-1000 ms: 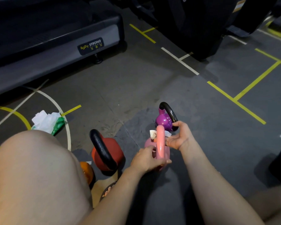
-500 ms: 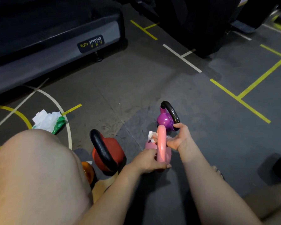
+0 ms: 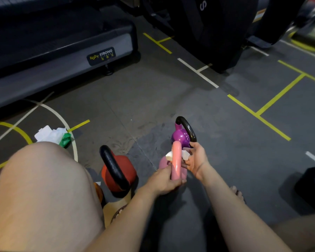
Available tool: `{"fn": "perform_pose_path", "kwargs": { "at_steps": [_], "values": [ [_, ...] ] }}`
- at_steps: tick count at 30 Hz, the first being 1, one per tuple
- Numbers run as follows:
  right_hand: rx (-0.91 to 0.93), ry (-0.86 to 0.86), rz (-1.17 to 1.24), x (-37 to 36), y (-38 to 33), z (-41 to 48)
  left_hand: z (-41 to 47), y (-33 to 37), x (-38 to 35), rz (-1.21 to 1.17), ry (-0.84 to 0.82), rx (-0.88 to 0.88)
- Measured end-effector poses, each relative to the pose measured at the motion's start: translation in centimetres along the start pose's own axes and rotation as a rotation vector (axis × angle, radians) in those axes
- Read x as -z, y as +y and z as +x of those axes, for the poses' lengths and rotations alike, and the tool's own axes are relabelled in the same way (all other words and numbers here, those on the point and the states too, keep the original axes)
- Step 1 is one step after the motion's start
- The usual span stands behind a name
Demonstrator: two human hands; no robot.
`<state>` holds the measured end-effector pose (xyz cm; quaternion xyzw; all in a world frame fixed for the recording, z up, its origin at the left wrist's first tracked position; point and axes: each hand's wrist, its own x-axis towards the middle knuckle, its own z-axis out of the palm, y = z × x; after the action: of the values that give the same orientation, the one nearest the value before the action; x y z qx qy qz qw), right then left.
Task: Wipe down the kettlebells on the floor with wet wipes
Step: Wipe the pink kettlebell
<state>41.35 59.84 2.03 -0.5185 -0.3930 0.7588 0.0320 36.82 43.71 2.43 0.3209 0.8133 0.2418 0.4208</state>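
A pink kettlebell (image 3: 176, 160) stands on the grey floor in front of me. My left hand (image 3: 164, 180) grips the near end of its pink handle. My right hand (image 3: 195, 159) holds a white wet wipe (image 3: 185, 154) against the right side of the handle; part of the wipe shows on the left side too. Just behind stands a purple kettlebell (image 3: 180, 137) with a black handle. To the left is a red kettlebell (image 3: 124, 170) with a black handle, and an orange one (image 3: 98, 191) is mostly hidden behind my left knee.
A green pack with white wipes (image 3: 53, 135) lies on the floor at left. A treadmill base (image 3: 62, 57) runs along the far left, dark gym machines (image 3: 216, 30) stand behind, and a black block (image 3: 311, 186) sits at right. My foot (image 3: 237, 192) is beside my right forearm.
My right hand has slid the wipe a little along the pink handle. My left hand keeps its grip at the handle's near end. The camera has shifted slightly.
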Motion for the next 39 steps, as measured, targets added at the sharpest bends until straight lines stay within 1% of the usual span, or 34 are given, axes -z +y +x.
{"fn": "perform_pose_path", "kwargs": {
  "at_steps": [2,3,5,8,10,14,18,21,27,31,39],
  "values": [
    [-0.007,0.024,-0.038,-0.2,0.7,-0.3,-0.2,0.0,0.4,-0.020,0.019,0.003],
    [-0.028,0.016,-0.016,-0.4,1.0,-0.4,-0.2,0.0,0.7,-0.031,0.027,0.007],
    [-0.078,-0.010,0.083,-0.6,1.2,-0.9,0.1,-0.4,1.7,-0.029,0.052,0.005],
    [-0.117,-0.040,0.277,-1.7,0.9,-2.1,0.5,-1.2,3.2,0.040,0.110,0.021],
    [-0.110,0.000,0.427,-2.5,0.8,-2.3,0.6,-1.5,3.8,0.083,0.139,0.031],
    [-0.167,0.066,0.626,-2.9,0.0,-1.7,0.4,-1.8,3.9,0.124,0.133,0.010],
    [-0.254,0.050,0.814,-1.6,0.2,0.0,0.4,-2.0,3.7,0.122,0.136,-0.004],
    [-0.246,0.034,0.918,-1.4,0.9,0.4,0.5,-2.0,3.9,0.122,0.127,-0.016],
    [-0.086,0.031,0.784,-2.1,1.7,-0.1,0.8,-2.3,4.1,0.112,0.120,-0.013],
    [0.033,0.028,0.630,-2.9,1.1,-0.9,0.7,-2.4,3.9,0.094,0.170,-0.015],
    [0.138,0.022,0.483,-2.2,1.8,-2.7,0.5,-2.4,3.5,0.046,0.205,-0.016]
  ]
}}
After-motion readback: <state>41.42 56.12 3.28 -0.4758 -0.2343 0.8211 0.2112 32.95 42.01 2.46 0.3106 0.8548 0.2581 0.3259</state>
